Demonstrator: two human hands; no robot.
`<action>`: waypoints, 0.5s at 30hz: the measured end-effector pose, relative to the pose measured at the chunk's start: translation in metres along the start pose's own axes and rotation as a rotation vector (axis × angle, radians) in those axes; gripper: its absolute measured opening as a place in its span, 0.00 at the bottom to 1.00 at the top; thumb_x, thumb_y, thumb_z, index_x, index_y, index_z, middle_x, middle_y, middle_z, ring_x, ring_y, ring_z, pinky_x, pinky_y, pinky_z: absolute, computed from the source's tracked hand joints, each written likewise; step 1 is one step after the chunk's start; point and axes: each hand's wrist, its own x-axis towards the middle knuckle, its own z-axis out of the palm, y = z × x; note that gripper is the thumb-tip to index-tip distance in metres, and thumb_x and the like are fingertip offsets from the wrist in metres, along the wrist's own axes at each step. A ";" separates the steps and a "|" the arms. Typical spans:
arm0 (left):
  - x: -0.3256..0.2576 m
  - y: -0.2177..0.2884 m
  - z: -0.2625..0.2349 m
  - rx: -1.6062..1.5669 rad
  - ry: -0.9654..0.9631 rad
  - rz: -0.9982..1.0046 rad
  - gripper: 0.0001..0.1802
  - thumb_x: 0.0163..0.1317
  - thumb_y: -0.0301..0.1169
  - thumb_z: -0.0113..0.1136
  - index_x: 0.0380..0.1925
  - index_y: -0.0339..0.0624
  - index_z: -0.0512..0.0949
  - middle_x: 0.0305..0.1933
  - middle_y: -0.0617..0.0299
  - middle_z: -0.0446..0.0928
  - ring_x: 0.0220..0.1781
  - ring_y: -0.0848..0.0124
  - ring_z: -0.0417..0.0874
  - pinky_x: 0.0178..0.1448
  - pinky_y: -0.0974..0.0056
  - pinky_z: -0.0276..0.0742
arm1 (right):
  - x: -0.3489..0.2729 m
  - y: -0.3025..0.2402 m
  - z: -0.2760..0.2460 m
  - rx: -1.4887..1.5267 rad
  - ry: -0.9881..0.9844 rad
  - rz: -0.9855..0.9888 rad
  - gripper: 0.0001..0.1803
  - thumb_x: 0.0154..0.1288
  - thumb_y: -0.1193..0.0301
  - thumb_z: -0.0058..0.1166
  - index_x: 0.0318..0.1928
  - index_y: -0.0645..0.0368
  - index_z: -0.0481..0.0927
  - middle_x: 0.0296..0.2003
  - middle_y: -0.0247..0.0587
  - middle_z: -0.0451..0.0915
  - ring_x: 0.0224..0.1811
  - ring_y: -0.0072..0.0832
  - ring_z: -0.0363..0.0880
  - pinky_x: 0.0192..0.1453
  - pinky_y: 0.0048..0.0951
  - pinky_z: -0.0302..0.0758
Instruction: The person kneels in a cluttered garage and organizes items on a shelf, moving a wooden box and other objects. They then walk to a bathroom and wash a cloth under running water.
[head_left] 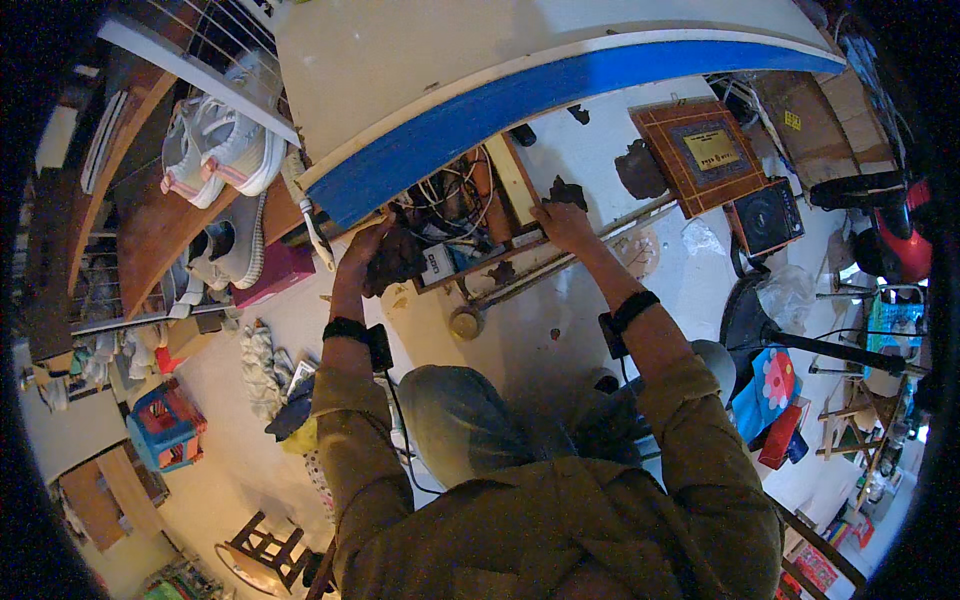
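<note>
Below the blue-edged tabletop is a wooden drawer (520, 240) filled with tangled cables (455, 195), an orange cylinder (495, 210) and a small white box (437, 263). At its left end is my left hand (364, 245), fingers curled against a dark crumpled thing (397, 258); what kind of thing it is cannot be made out. My right hand (565, 226) is closed at the drawer's right side, its thumb on the wooden edge. Another dark crumpled piece (568, 192) lies just beyond its fingers, which are partly hidden.
The tabletop's blue edge (560, 95) overhangs the drawer. Shoes (225, 140) fill a rack at left, and a paintbrush (318, 235) hangs beside it. A framed plaque (697, 155) and black speaker (765, 217) stand at right. A round knob (466, 322) sits nearer me.
</note>
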 end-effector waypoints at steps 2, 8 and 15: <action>0.007 -0.010 -0.014 0.018 -0.008 -0.010 0.32 0.63 0.60 0.58 0.44 0.38 0.78 0.32 0.59 0.81 0.29 0.66 0.80 0.35 0.60 0.78 | 0.003 -0.004 0.001 0.034 0.003 0.014 0.24 0.73 0.51 0.41 0.39 0.54 0.84 0.30 0.50 0.82 0.37 0.50 0.82 0.41 0.51 0.78; -0.019 0.028 0.025 0.065 -0.028 -0.194 0.24 0.65 0.51 0.58 0.43 0.40 0.78 0.33 0.57 0.81 0.28 0.66 0.80 0.34 0.60 0.79 | 0.000 -0.009 -0.006 -0.059 -0.029 0.085 0.24 0.72 0.50 0.41 0.40 0.52 0.85 0.34 0.45 0.84 0.40 0.44 0.84 0.42 0.47 0.81; 0.064 -0.032 -0.008 0.053 -0.095 0.109 0.19 0.63 0.45 0.62 0.42 0.41 0.78 0.35 0.60 0.80 0.35 0.69 0.81 0.41 0.62 0.79 | 0.012 0.011 0.029 0.048 0.163 0.186 0.36 0.72 0.43 0.39 0.26 0.63 0.82 0.24 0.56 0.78 0.31 0.55 0.79 0.37 0.52 0.77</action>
